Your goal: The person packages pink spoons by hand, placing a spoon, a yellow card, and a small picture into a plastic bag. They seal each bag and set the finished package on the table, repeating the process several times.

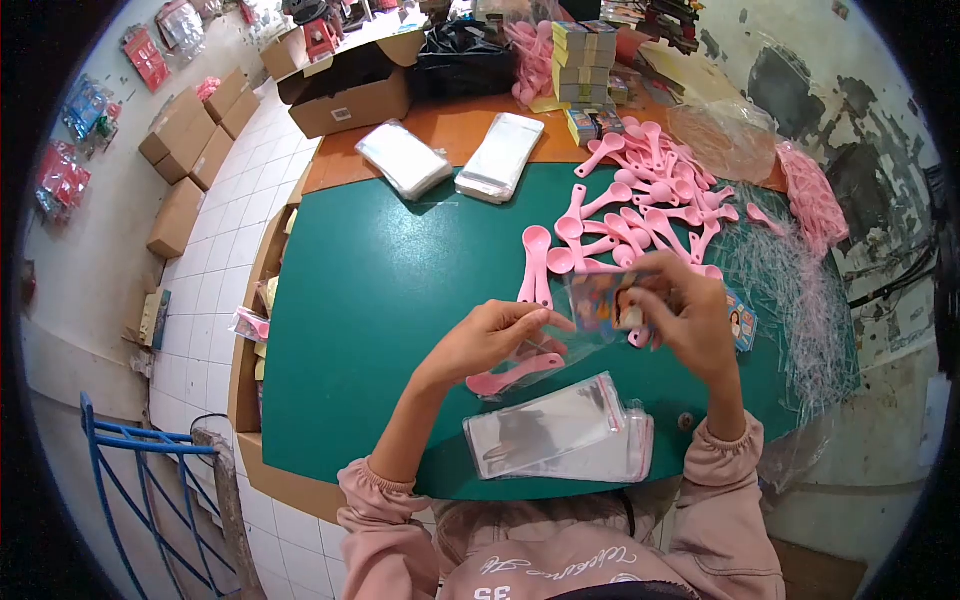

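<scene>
My left hand point(490, 343) is closed on a clear plastic bag, with a pink spoon point(515, 375) inside or under the film just below the fingers. My right hand point(680, 310) pinches a small colourful printed card point(600, 300) at the bag's mouth; how far the card is inside the bag cannot be made out. A stack of clear bags point(545, 435) lies at the table edge in front of me. Beyond my hands is a heap of pink spoons point(640, 215), with two spoons point(536, 262) side by side at its left. More printed cards point(742, 322) lie right of my right hand.
Two stacks of clear bags point(405, 160) point(500, 157) lie at the table's far side. Behind are an open carton point(355, 100), a black bag point(465, 60) and bundled cards point(584, 65). Shredded plastic strands point(800, 300) hang on the right. A blue metal rack point(150, 440) stands left.
</scene>
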`<state>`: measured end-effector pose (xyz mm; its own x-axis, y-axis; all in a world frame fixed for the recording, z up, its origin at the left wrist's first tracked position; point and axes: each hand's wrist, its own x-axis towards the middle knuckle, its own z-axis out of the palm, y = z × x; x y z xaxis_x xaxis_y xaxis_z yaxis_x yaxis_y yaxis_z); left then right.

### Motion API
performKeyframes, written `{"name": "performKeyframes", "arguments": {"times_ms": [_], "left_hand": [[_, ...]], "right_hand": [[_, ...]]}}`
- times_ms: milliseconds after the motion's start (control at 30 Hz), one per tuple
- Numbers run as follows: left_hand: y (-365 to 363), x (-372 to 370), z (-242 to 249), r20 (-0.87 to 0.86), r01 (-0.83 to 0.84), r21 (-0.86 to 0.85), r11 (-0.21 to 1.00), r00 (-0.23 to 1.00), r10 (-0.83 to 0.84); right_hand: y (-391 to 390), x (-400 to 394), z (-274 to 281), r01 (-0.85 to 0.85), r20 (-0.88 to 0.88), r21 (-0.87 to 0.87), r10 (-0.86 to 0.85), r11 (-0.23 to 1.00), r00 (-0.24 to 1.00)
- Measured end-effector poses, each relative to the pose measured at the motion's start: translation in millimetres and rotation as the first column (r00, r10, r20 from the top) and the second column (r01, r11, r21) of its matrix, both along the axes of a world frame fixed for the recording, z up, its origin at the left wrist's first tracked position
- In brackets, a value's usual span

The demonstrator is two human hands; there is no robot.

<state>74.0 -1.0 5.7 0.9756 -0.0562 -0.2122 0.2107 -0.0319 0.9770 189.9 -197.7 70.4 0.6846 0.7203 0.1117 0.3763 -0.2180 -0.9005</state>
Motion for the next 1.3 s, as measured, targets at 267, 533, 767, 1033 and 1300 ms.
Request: {"name": "performKeyframes", "arguments": {"times_ms": [267,533,767,1033,1300], "left_hand": [[-3,2,-3,-0.027,0.043,0.127,0.991,0.999,-0.04],[4,1,8,-0.092,0.156,0.404,0.901,0.987,-0.13],[-7,1,-1,0.105,0.185,0.262,0.947,0.97,-0.219],[-16,1,1,0.019,0.069,0.46,0.885,0.996,-0.088],[37,-13,-28,0.12,0.094,0.002,0.996,0.988,-0.094]], "right_hand": [[2,5,-7,-0.306,0.175,-0.191,0.339,0.933,0.924],[5,15,-22,-0.325,0.081,-0.155,0.34,0.933,0.937],[14,3,-35,-0.366,0.232,-0.273,0.43,0.89,0.873],[5,19,-48,-0.585,-0.003,-0.228,0.6,0.778,0.8],[8,22,-70,-0.237,-0.274,0.022,0.234,0.971,0.933]]}}
